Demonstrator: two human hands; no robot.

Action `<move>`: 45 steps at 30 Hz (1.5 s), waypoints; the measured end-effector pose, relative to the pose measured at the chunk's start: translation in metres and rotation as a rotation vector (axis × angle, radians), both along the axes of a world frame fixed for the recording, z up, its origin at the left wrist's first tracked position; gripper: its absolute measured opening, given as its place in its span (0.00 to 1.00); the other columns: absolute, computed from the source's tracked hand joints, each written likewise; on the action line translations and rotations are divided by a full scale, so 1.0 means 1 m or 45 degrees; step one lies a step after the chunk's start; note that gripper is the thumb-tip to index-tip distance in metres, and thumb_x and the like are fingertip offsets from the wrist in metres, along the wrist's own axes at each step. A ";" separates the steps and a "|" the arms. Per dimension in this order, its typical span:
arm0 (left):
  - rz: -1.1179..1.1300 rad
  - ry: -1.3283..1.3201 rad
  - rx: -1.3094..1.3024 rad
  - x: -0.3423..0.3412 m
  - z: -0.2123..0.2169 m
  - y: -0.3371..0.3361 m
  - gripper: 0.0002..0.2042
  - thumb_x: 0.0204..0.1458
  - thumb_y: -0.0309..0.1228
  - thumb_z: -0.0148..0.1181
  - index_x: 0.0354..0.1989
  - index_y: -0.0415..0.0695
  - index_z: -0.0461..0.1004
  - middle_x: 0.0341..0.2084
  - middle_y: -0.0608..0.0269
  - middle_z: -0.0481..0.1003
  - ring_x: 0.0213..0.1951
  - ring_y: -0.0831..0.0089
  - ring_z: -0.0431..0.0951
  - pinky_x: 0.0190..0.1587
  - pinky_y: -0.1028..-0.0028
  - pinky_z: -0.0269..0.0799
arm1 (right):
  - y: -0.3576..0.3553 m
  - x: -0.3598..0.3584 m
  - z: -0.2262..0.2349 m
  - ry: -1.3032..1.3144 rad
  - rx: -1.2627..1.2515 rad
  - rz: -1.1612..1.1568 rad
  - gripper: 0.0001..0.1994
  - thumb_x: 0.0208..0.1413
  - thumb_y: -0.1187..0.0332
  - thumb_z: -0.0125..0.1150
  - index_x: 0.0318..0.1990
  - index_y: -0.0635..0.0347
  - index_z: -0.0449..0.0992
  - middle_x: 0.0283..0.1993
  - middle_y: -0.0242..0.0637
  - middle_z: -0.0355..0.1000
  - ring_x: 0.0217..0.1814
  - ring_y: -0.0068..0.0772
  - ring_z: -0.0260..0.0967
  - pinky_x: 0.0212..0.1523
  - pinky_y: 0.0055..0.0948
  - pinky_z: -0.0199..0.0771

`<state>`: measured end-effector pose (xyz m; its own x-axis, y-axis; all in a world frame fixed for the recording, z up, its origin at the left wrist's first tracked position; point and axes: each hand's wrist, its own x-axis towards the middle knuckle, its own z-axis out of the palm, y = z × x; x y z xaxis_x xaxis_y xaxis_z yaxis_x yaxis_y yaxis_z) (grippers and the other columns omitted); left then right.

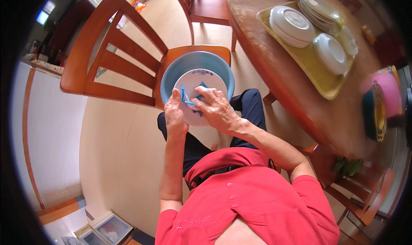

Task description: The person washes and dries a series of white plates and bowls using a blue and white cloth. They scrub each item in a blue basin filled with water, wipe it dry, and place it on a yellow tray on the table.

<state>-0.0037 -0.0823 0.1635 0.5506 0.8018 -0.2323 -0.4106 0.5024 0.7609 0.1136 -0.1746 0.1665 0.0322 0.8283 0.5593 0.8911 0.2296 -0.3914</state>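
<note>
A white plate [195, 78] with a small dark pattern near its far rim is held tilted over a light-blue basin [169, 73]. My left hand [175, 115] grips the plate by its left edge, thumb up along the rim. My right hand [218, 110] lies over the plate's face, fingers bent and pressing a blue-and-white cloth [185, 97] against it. Part of the cloth is hidden under those fingers. The basin rests on the seat of a wooden chair [206, 51], in front of my knees. What is inside the basin is mostly hidden by the plate.
To the right stands a wooden table [274, 80] with a yellow tray [317, 80] bearing stacks of white plates [292, 24]. A pink basin [388, 95] is at the table's right side. Another wooden chair [210, 7] stands beyond, and more wooden seating [356, 180] at the lower right.
</note>
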 end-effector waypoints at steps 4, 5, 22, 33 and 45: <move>-0.109 0.135 0.060 0.011 0.024 -0.009 0.19 0.55 0.42 0.50 0.44 0.37 0.69 0.36 0.60 0.73 0.36 0.74 0.73 0.40 0.75 0.71 | -0.032 0.050 0.015 -0.180 -0.012 -0.232 0.16 0.44 0.73 0.54 0.44 0.62 0.72 0.49 0.44 0.62 0.46 0.43 0.63 0.46 0.39 0.65; -0.108 0.178 0.062 0.011 0.031 -0.012 0.19 0.55 0.42 0.50 0.44 0.37 0.69 0.37 0.60 0.73 0.36 0.74 0.73 0.40 0.75 0.70 | -0.048 0.058 0.037 -0.231 -0.040 -0.235 0.17 0.43 0.74 0.54 0.44 0.62 0.71 0.48 0.44 0.63 0.45 0.42 0.63 0.45 0.37 0.66; -0.338 0.010 0.278 0.043 0.089 -0.053 0.14 0.45 0.22 0.60 0.42 0.40 0.71 0.33 0.64 0.75 0.35 0.78 0.75 0.38 0.78 0.71 | -0.271 0.166 0.131 -0.680 -0.755 -1.327 0.22 0.40 0.69 0.63 0.48 0.53 0.70 0.55 0.43 0.58 0.59 0.43 0.53 0.57 0.49 0.50; 0.004 0.215 0.578 0.032 0.090 -0.028 0.13 0.48 0.25 0.58 0.43 0.38 0.71 0.33 0.65 0.74 0.35 0.79 0.72 0.39 0.82 0.67 | -0.109 0.104 0.138 1.204 -0.660 -0.103 0.17 0.55 0.67 0.53 0.51 0.64 0.66 0.43 0.40 0.69 0.43 0.27 0.67 0.45 0.27 0.69; -0.140 0.357 1.745 0.052 0.074 0.066 0.16 0.38 0.18 0.56 0.40 0.34 0.71 0.35 0.45 0.74 0.38 0.52 0.76 0.41 0.64 0.72 | 0.054 0.125 0.141 2.600 -1.039 -0.102 0.19 0.60 0.55 0.43 0.46 0.63 0.63 0.35 0.38 0.68 0.34 0.28 0.69 0.29 0.27 0.75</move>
<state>0.0483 -0.0161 0.2375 0.6908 0.4341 0.5783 -0.1727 -0.6775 0.7150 0.2384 -0.1209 0.3074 -0.0090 0.7646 -0.6445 -0.7510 -0.4307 -0.5005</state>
